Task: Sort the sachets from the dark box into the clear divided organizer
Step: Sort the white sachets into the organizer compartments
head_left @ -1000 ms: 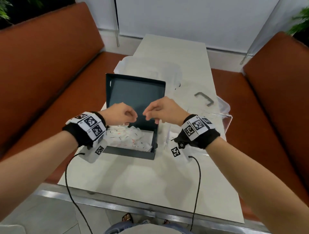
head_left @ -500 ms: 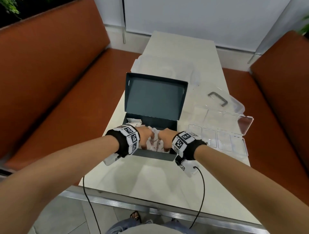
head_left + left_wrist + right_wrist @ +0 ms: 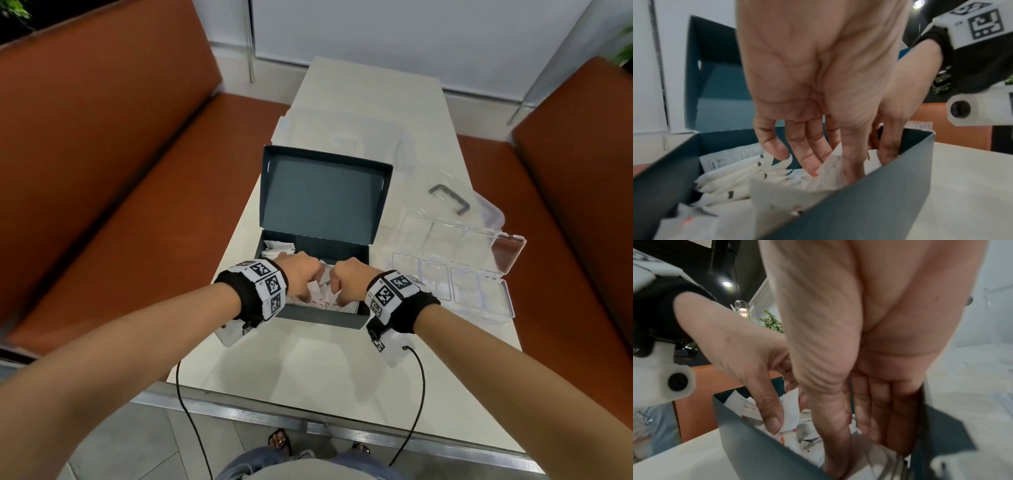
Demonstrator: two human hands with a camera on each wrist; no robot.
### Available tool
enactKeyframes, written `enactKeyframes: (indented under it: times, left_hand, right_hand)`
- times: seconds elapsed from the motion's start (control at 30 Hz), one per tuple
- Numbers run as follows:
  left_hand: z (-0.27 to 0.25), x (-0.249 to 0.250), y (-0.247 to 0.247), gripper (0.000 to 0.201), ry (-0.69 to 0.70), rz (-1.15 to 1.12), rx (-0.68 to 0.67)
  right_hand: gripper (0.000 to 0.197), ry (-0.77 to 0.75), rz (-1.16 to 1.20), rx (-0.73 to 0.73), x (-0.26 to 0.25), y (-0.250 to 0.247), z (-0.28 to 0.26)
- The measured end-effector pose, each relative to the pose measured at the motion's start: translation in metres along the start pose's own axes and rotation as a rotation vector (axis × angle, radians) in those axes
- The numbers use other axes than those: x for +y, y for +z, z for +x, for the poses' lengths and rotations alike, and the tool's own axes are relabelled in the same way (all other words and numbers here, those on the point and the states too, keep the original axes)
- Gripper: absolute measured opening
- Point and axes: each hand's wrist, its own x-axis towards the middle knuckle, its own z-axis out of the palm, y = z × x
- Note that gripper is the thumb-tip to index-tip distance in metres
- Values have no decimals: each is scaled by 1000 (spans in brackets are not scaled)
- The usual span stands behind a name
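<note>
The dark box (image 3: 322, 317) stands open mid-table, its lid upright behind it, with several white sachets (image 3: 740, 178) piled inside. Both hands are down in the box. My left hand (image 3: 830, 165) pinches a white sachet (image 3: 828, 172) between its thumb and fingers. My right hand (image 3: 859, 447) reaches straight down beside the box's right wall; its fingertips are buried in the pile, so any hold is hidden. The clear divided organizer (image 3: 452, 284) lies open to the right of the box, and I see nothing in its compartments.
A clear container with a grey handle (image 3: 448, 198) lies behind the organizer. Another clear lid (image 3: 342, 137) lies behind the box. Orange benches (image 3: 102, 171) flank the narrow white table (image 3: 308, 370). Cables hang from both wrists over its front edge.
A second ago both hands hovered curled above the box. They have dropped into the sachet pile, and the left hand has closed on a sachet.
</note>
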Motion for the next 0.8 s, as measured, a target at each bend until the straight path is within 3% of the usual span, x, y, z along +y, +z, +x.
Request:
enactKeyframes:
  times: [0.23, 0.37, 0.5, 0.67, 0.8]
  left_hand:
    - [-8, -7, 3, 41, -23, -43, -39]
    - [-9, -7, 1, 23, -17, -91, 26]
    - [-11, -14, -3, 25, -34, -228, 83]
    - [-13, -27, -3, 39, -102, -332, 100]
    - [-16, -30, -4, 25, -147, -359, 216]
  right_hand:
    - [31, -26, 68, -3, -2, 0, -8]
    - [24, -27, 7, -16, -6, 1, -10]
    - [32, 0, 34, 40, 1, -4, -11]
    - [30, 4, 297, 262, 25, -26, -23]
    - [17, 63, 884, 520, 35, -38, -42]
